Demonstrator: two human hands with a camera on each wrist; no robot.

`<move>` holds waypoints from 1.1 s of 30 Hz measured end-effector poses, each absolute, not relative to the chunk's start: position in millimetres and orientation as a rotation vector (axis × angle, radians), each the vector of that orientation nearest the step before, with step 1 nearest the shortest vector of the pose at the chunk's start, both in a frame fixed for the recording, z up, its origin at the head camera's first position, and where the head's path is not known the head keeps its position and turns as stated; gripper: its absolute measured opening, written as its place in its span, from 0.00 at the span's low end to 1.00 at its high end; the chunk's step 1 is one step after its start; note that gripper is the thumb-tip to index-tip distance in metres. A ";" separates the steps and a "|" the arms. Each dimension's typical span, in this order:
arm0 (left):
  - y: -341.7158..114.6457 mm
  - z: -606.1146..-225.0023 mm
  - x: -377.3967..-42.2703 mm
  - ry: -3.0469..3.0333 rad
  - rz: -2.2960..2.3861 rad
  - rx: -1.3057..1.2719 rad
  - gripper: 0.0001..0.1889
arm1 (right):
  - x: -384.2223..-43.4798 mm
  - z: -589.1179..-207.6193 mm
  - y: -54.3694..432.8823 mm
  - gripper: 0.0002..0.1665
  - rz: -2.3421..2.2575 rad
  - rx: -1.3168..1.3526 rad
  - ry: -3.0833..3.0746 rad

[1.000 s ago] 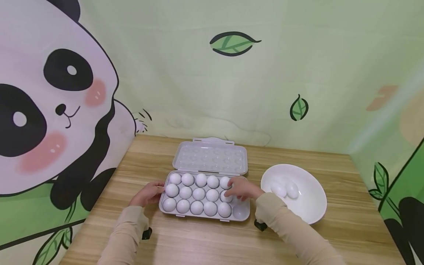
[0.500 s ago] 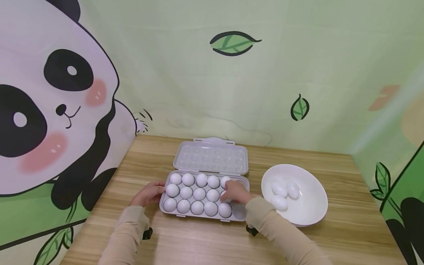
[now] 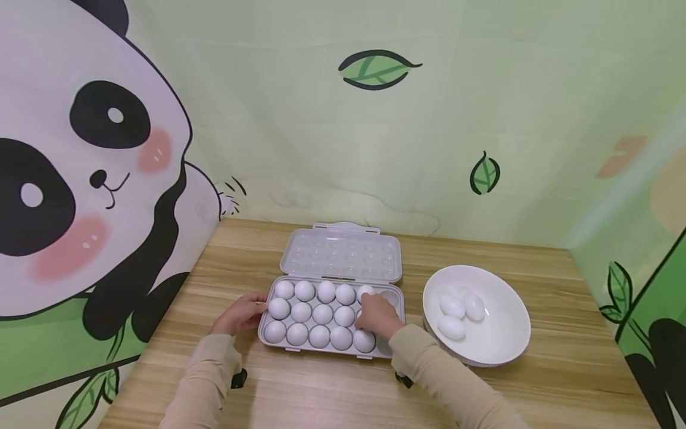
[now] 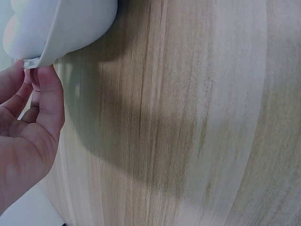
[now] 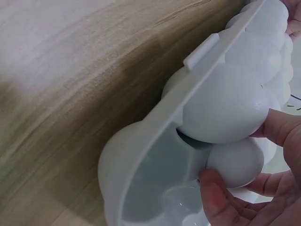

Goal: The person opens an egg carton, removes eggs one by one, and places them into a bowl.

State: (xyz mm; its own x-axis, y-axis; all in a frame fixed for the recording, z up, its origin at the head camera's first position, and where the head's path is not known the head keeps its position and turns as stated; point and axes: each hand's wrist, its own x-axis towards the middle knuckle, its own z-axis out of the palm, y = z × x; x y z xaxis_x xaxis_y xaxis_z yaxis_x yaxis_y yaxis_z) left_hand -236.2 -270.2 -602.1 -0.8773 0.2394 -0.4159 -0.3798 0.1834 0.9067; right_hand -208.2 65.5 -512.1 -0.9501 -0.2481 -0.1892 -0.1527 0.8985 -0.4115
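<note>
A pale grey egg box [image 3: 390, 299] lies open on the table, with several white eggs [image 3: 301, 313] in three rows. Its rightmost column holds no eggs. At the box's left end, my left hand [image 3: 239, 314] pinches the rim between thumb and fingers, as the left wrist view shows near a small clear tab [image 4: 32, 63]. Over the right part of the box, my right hand [image 3: 379, 314] grips an egg [image 5: 237, 160] of the middle row with thumb and fingers. That egg is mostly hidden from the head view and still sits low among its neighbours.
The box's lid [image 3: 340, 255] is folded back toward the wall cloth. Right of the box stands a white bowl [image 3: 504, 328] with three eggs [image 3: 452, 327] in it. My right sleeve [image 3: 429, 357] passes in front of the bowl's near left side. Wooden tabletop [image 3: 321, 393] extends in front.
My right hand has moved left and closed its fingers on the middle-row egg. The sleeve's shift uncovers a third egg in the bowl. My left hand stays on the rim.
</note>
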 end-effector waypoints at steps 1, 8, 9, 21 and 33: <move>-272.2 -604.7 -237.3 1.979 1.753 -0.111 0.17 | -208.2 -512.4 65.5 0.15 -0.588 -0.301 2.824; -246.6 -551.4 -214.6 2.037 1.669 -0.250 0.18 | -209.9 -511.1 69.7 0.16 -0.613 -0.289 2.776; -244.6 -547.9 -213.2 2.037 1.668 -0.264 0.18 | -210.5 -510.1 70.8 0.15 -0.628 -0.280 2.759; -285.4 -640.6 -251.4 1.949 1.779 -0.131 0.16 | -218.0 -492.1 86.4 0.10 -1.122 -0.072 2.363; -255.8 -572.8 -220.3 2.025 1.703 -0.226 0.18 | -232.7 -461.5 105.9 0.14 -1.391 0.074 2.096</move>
State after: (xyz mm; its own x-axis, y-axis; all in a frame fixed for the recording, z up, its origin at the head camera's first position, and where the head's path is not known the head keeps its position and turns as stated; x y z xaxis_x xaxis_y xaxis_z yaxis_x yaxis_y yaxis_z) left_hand -220.3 -255.8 -572.8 -0.8706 0.1775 -0.4589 -0.4217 0.2111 0.8818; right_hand -232.7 105.9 -461.5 -0.8093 -0.2793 -0.5167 0.3677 0.4451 -0.8165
